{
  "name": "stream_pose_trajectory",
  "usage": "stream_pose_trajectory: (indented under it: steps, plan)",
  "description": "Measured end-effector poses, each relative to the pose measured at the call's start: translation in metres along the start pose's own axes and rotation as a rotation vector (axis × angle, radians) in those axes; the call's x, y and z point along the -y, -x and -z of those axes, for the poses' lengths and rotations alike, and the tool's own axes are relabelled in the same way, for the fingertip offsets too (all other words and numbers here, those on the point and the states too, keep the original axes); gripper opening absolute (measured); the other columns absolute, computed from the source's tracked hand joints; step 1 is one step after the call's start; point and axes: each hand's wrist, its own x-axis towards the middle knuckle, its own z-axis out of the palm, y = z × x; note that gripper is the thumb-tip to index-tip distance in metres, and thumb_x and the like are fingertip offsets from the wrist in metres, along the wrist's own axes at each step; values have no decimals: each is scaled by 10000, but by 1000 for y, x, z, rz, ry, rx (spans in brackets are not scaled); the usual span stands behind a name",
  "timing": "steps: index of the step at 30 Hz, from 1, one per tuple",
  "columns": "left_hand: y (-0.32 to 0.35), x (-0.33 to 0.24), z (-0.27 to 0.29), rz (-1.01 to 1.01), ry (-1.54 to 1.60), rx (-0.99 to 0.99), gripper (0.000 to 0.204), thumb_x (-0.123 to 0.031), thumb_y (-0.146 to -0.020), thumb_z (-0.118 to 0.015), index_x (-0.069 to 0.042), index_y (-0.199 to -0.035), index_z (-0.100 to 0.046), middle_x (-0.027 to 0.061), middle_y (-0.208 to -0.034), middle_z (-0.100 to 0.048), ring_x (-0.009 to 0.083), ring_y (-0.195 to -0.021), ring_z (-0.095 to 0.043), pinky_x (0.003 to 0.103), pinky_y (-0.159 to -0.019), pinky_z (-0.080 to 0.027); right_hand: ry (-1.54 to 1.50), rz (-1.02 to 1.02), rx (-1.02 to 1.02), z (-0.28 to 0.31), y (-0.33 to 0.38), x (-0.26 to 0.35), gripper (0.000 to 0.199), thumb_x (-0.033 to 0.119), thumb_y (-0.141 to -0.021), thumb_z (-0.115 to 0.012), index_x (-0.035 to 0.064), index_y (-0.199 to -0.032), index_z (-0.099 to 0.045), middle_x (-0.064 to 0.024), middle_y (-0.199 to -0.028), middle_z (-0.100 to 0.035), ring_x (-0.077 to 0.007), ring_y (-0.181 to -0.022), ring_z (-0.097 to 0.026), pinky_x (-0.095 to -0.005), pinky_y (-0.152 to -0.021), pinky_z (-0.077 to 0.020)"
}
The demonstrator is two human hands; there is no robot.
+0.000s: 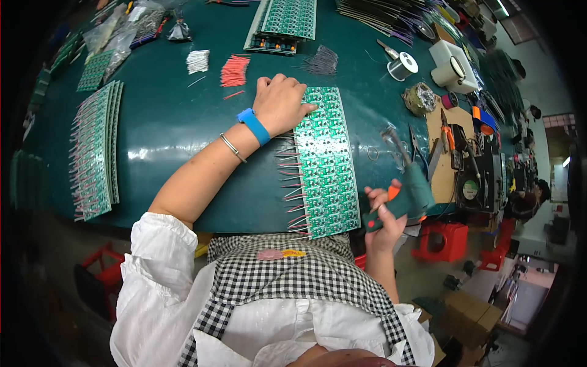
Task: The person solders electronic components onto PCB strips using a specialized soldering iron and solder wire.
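A long green circuit board panel (pixel 327 162) lies on the green table in front of me, with thin red and dark wires (pixel 295 202) sticking out from its left edge. At the panel's far left corner is my left hand (pixel 280 101), thumb laid on the board and the other fingers curled, their tips hidden. A blue wrist strap (pixel 254 126) goes round that wrist. My right hand (pixel 385 217) is closed round the handle of a green heat gun (pixel 417 191), smeared by motion. Its metal nozzle (pixel 394 142) points away from me, right of the panel.
Piles of white tubes (pixel 197 61), red tubes (pixel 234 70) and dark tubes (pixel 322 61) lie beyond my left hand. Wired panels (pixel 98 150) stand at the left, more panels (pixel 287 21) at the back. Rightward are a solder spool (pixel 403 66), pliers (pixel 417 147) and a brown board (pixel 441 177).
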Motion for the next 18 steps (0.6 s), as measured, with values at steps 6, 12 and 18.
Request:
stream_pose_trajectory:
  steps: [6,12,18]
  plan:
    - [-6,25,-9,-35,60,-148,349,-372,-829,-660,-103,-1049,-695,53,-1018,-674,247,-1030,-556,442,-855,-360,-53,187,-90,8,-83,15,530,92,-805,-541,-10,-1297,-374,-72,-762,-499,-214,-729,-535,-391,-744,-479]
    - [-4,25,-3,4,80,-91,344,-357,-829,-663,-99,-1055,-693,56,-1034,-672,250,-1037,-554,444,-850,-360,-282,112,-36,55,-109,2,413,151,-859,-510,22,-1243,-429,-53,-725,-451,-176,-657,-467,-330,-637,-428]
    - [-16,30,5,90,0,-11,293,-383,-827,-658,-103,-846,-741,83,-827,-700,285,-912,-601,465,-777,-396,-250,66,-129,59,-174,15,289,60,-844,-522,-1,-1122,-470,-59,-684,-455,-178,-578,-469,-340,-554,-434]
